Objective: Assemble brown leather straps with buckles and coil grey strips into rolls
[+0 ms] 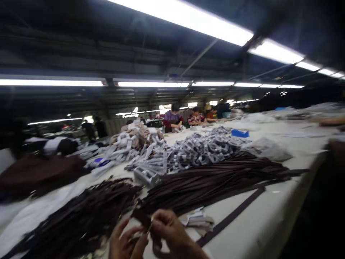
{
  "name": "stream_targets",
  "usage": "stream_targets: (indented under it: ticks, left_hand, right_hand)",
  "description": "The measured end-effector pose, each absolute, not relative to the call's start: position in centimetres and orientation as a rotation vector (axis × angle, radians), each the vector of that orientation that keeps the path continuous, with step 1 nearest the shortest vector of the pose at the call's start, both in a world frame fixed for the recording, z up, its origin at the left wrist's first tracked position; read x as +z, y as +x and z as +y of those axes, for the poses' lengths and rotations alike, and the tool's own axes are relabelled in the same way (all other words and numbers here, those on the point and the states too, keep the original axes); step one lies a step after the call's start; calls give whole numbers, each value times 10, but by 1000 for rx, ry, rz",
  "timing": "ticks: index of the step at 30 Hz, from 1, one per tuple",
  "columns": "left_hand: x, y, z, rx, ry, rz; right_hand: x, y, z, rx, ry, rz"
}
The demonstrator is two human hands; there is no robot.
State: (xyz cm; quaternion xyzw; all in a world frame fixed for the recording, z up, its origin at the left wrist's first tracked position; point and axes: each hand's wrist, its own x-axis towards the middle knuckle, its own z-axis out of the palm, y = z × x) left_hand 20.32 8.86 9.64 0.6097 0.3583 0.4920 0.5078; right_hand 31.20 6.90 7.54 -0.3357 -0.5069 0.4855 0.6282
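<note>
At the bottom of the head view, my left hand (126,241) and my right hand (171,232) meet over the end of a dark brown strap (141,217). Both sets of fingers are closed on it. A thin gold-coloured glint, perhaps metal, shows between them; blur hides its shape. Just beyond lies a long bundle of dark brown straps (212,183). To the left spreads a heap of dark straps (88,212) with small shiny bits among them. One single flat strap (234,216) stretches over the table right of my right hand, beside small beige and white pieces (201,221).
Grey, loop-shaped bundles (205,149) are heaped mid-table, with a blue box (239,133) and clear plastic (266,149) nearby. A beige-and-white pile (137,138) and brown cloth (40,172) lie left. Two people (172,118) work across the table (283,205), whose edge runs right.
</note>
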Motion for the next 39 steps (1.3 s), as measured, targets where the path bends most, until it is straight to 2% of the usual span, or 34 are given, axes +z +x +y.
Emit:
stream_targets:
  ticks: [4,10,15,18,22,29,39]
  left_hand:
    - [86,171,66,1026,1188,920]
    - [92,169,64,890,1108,727]
    - [90,163,67,781,1267,823]
    - [88,158,68,718,1296,840]
    - [83,148,65,659,1182,812]
    - [75,135,66,645,1155,841]
    - [68,135,72,569,1229,917]
  right_hand:
    - [49,300,75,1182,-686,-1020]
    - [57,301,60,1193,-706,-1032]
    - [64,288,51,786,-960,-1421]
    - [63,288,50,675,-1100,-1381]
    - [65,301,52,862,-1106,-1166]
    - [72,306,51,1316,-739,-757]
    - [53,296,36,1364,-869,-814]
